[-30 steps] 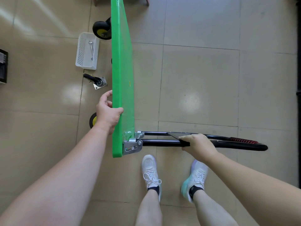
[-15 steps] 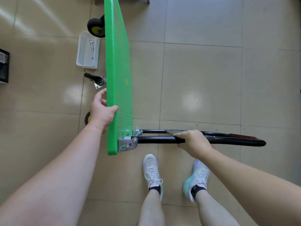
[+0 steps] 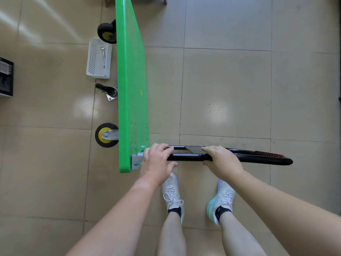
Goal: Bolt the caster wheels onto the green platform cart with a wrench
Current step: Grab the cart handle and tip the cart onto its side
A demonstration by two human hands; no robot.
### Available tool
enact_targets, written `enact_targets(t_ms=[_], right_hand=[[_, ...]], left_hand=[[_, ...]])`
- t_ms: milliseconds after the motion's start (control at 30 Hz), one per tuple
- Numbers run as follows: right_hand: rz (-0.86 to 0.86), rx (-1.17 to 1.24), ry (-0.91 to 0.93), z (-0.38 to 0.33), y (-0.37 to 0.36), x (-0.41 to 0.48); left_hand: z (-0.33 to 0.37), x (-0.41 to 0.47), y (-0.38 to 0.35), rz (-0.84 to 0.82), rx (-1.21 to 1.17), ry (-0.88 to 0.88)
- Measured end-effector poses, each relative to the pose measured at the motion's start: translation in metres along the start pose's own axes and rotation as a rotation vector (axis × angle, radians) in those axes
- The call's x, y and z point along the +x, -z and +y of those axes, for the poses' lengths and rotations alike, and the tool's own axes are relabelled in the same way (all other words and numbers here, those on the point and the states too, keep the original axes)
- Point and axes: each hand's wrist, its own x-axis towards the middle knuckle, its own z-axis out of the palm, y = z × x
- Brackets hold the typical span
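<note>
Head view: the green platform cart (image 3: 132,85) stands on its long edge on the tiled floor (image 3: 230,89), deck facing right and underside facing left, running from the near centre to the far edge of the frame. Its black handle (image 3: 186,157) projects to the right from the near hinge bracket (image 3: 136,161). The left hand (image 3: 156,163), which half a second earlier held the left edge of the platform, now rests on the handle just right of the bracket; its fingers (image 3: 166,147) lie across both tubes with the tips hooked over the far tube, thumb spread clear. The right hand (image 3: 221,163) remains further right on the handle, fingers wrapped round the near tube. With the left hand relocated, the near mounted wheel (image 3: 106,135) on the underside is fully exposed. A second mounted wheel (image 3: 106,33) sits at the far end. The loose caster (image 3: 108,91) lies on the floor left of the platform, between the two mounted wheels. The wrench (image 3: 103,54) lies inside the white basket (image 3: 92,60), just beyond the loose caster. A black box (image 3: 5,79) sits at the left edge.
</note>
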Motion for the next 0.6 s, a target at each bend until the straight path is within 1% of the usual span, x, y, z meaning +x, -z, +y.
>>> enact_targets(t_ms=[67,100,167,267,333,433,600], right_hand=[[0.001,-0.067,0.022,0.016,0.003,-0.004],[0.003,-0.078,0.051,0.022,0.002,-0.006],[0.010,-0.060,0.107,0.027,-0.002,-0.004],[0.066,-0.021,0.170,0.023,-0.013,0.001],[0.071,-0.011,0.191,0.020,-0.018,0.001],[0.025,0.002,0.177,0.017,-0.022,-0.005],[-0.081,-0.002,0.110,0.007,-0.007,-0.014]], left_hand=[[0.004,-0.003,-0.013,-0.060,0.032,-0.002],[0.005,-0.002,-0.016,-0.049,0.029,0.006],[0.000,0.004,-0.018,-0.020,0.029,0.010],[-0.007,0.010,-0.011,-0.044,0.088,0.013],[-0.010,0.008,-0.011,-0.043,0.103,0.049],[-0.006,0.001,-0.014,-0.039,0.102,0.106],[0.026,-0.009,-0.005,-0.151,0.207,0.182]])
